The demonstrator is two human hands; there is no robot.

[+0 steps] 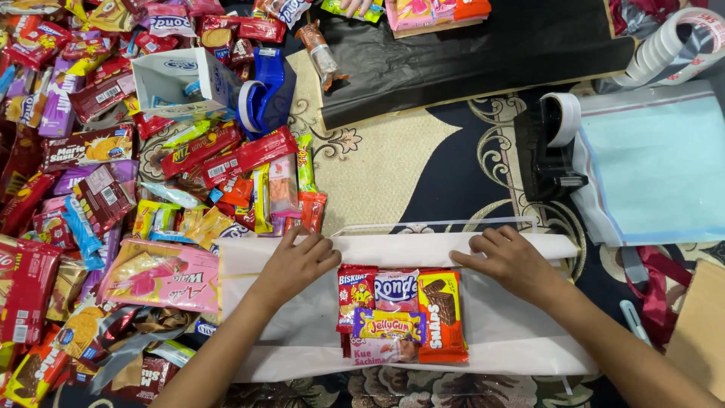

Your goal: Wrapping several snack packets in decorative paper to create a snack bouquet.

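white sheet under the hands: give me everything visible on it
The white sheet looks like thin, slightly glossy paper or plastic, laid flat and wide across the patterned carpet. Its far edge is folded or rolled toward the person, forming a long ridge. The left hand and right hand press on that ridge. A cluster of snack packets sits at its middle. A pink wafer pack overlaps its left end.
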